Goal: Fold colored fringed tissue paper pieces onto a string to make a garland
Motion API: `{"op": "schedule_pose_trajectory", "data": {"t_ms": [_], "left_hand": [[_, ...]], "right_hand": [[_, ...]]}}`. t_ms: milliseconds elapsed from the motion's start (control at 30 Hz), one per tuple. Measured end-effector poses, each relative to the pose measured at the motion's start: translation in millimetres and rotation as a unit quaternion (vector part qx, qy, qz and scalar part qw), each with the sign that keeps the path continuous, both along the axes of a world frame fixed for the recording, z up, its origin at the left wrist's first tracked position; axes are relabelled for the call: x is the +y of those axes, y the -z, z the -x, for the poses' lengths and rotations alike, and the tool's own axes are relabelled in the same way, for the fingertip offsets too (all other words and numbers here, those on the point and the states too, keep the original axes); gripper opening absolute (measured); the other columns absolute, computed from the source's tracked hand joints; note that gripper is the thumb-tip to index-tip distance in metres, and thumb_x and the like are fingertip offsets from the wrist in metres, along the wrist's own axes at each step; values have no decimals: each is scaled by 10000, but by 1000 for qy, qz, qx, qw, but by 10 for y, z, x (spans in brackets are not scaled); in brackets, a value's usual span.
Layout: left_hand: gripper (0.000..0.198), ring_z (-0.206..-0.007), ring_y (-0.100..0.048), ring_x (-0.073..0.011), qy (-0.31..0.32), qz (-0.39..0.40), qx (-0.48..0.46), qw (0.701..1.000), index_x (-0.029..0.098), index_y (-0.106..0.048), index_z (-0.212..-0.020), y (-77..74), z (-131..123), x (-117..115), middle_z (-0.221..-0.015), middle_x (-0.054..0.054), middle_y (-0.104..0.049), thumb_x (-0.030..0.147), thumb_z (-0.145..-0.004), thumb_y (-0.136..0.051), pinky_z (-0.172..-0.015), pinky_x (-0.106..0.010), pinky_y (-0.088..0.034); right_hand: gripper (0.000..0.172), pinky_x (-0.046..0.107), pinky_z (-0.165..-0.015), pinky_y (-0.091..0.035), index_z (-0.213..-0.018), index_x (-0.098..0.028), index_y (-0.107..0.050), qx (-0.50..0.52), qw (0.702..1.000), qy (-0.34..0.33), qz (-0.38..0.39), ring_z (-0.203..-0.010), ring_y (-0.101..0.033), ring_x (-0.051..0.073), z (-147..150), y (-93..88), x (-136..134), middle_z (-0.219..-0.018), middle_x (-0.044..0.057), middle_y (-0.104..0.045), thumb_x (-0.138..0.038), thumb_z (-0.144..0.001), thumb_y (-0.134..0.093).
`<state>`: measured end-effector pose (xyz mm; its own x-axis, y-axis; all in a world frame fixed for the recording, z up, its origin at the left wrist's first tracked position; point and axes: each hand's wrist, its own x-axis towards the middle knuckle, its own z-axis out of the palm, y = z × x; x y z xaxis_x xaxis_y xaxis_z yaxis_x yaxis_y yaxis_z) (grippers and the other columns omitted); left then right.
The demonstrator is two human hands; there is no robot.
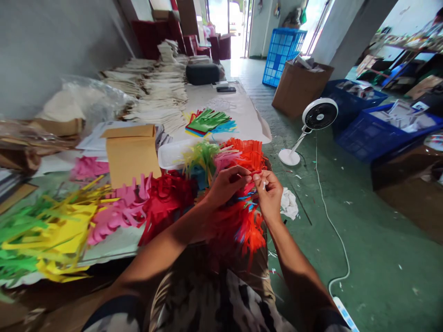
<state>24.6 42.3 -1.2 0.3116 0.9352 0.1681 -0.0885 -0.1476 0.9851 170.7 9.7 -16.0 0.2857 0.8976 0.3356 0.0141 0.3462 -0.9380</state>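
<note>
My left hand [226, 184] and my right hand [269, 190] meet in front of me, both pinched on a thin red paper strip [255, 173]. My right hand also seems to hold a small white piece against its fingers. Beneath them lies a heap of fringed paper cut-outs: orange-red [249, 157], red [168, 193], pink [119, 213], green [202, 154]. More orange-red fringe [249, 233] hangs over my lap.
Yellow and green fringed paper [51, 235] lies at the left, with a brown envelope [131, 154] and a white tray [173, 154] behind. Stacks of cream paper [162, 92] fill the far table. A white fan [313, 124], its cord, blue crates [384, 127] and a cardboard box [299, 85] stand on the green floor.
</note>
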Motion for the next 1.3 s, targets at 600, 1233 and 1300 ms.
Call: {"op": "schedule_pose_trajectory", "data": {"t_ms": [600,1233,1300], "left_hand": [[307,-622,-570,-113,41,120,-131,983,194,-684,-874,-33,24,48,-719,-3,-657,424,-795,-872,-611,-257,-472],[274,-647,-581,-133,-12,75,-102,992,210,-712,-883,-18,37,73,-733,-6,-664,413,-794,-874,-641,-298,-510],[268,-652,-580,-136,-12,74,-102,992,215,-718,-874,-20,33,69,-739,-7,-665,411,-787,-879,-641,-301,-510]], "right_hand": [[263,273,-609,-343,-867,-234,-567,-19,997,-39,56,-633,-386,131,-19,1,37,-710,-59,-429,-464,-914,-686],[248,313,-725,-400,-944,-247,-557,-129,991,35,-28,-746,-513,163,4,-8,-83,-821,-20,-541,-464,-1058,-518],[257,315,-699,-403,-941,-254,-557,-121,992,25,-22,-729,-508,167,7,-11,-90,-810,-17,-532,-482,-1053,-523]]}}
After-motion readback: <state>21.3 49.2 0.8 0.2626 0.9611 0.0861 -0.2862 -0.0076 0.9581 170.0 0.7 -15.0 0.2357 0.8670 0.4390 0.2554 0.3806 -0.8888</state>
